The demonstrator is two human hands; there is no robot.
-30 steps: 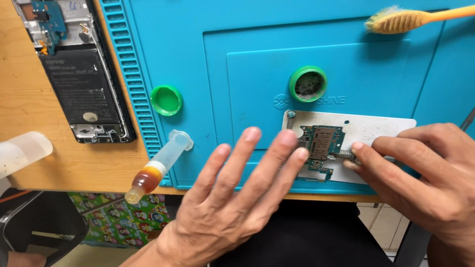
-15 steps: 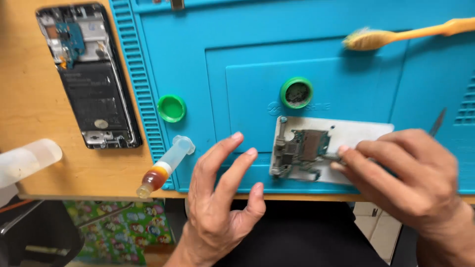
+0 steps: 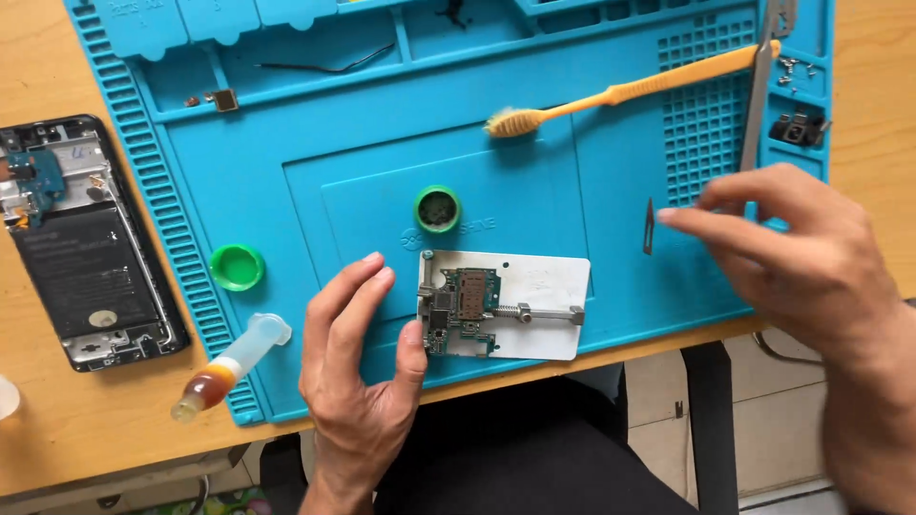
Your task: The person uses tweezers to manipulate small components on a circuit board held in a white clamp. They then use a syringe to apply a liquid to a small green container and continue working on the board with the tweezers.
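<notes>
A green circuit board (image 3: 460,310) is clamped in a white metal holder plate (image 3: 549,286) near the front edge of a blue work mat (image 3: 382,181). My left hand (image 3: 358,367) rests on the mat with fingers apart, its thumb against the plate's left edge. Over the right side of the mat hovers my right hand (image 3: 797,253), fingers extended and holding nothing, its fingertips close to a small thin blade (image 3: 649,226) and below metal tweezers (image 3: 760,81).
A small green-rimmed pot (image 3: 437,209) and its green lid (image 3: 236,267) lie on the mat. A syringe of amber fluid (image 3: 229,367) sits at the mat's front left corner. An orange brush (image 3: 620,92) lies at the back. An opened phone (image 3: 81,248) rests on the wooden table.
My right hand let go of the holder plate and moved right and up toward the blade. My left hand drew back to the plate's left edge. The camera view shifted upward.
</notes>
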